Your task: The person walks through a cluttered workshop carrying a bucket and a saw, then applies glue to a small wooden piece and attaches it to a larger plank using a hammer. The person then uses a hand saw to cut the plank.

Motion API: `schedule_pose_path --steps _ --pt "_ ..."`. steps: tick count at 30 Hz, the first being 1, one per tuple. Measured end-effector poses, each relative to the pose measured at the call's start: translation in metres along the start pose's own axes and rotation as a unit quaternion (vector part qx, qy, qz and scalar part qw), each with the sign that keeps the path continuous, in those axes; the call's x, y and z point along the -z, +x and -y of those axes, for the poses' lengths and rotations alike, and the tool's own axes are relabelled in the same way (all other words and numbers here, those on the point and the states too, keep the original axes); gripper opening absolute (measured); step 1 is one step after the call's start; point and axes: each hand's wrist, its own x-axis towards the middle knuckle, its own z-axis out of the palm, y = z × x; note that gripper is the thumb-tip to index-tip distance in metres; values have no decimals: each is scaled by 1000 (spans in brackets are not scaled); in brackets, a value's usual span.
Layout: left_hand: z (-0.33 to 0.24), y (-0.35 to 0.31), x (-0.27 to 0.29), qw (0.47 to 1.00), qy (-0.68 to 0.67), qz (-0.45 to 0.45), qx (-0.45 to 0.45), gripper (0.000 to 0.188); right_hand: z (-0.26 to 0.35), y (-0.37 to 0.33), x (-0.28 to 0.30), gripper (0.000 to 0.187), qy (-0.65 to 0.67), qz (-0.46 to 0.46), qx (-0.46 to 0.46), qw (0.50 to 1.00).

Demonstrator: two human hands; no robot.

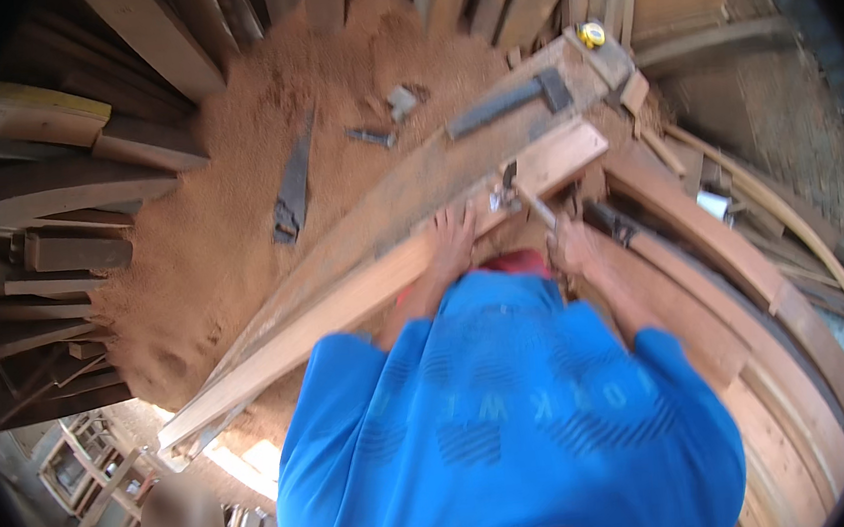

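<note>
Setting: carpentry yard, sawdust heap (260, 137), stacked timber all round.
Plank: long wooden plank (383, 272) lying slantwise on the bench beam (453, 155).
Left hand: left hand (453, 241) spread flat, pressing the plank.
Right hand: right hand (571, 243) closed round a hammer (527, 199) whose head is at the plank's edge.
Progress: work seems midway; whether any nail is driven cannot be told.
Nearby: handsaw (292, 179), framing square (513, 98), yellow tape measure (592, 35).

Both bare forearms reach up from blue short sleeves. Left hand (454, 241) lies flat, palm down, fingers spread forward. Right hand (571, 245) is curled closed in a fist-like grip, wrist bent, slightly blurred.
</note>
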Motion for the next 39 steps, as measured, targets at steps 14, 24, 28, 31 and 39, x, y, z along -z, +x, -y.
schedule_pose_path --steps 14,24,28,31,39 --pt "7 12 1 999 31 -17 4 92 24 -13 9 35 -14 73 -51 996" --pt "6 5 1 1000 -2 14 16 74 105 -2 105 33 310 -259 116 907" --pt "3 3 5 1000 9 -13 -10 90 23 -18 -3 35 62 -76 -25 995" --pt "11 33 8 996 24 -77 -36 88 7 8 5 34 42 -14 -27 999" --pt "3 3 4 1000 15 5 -1 75 111 -6 111 33 283 -291 128 905"
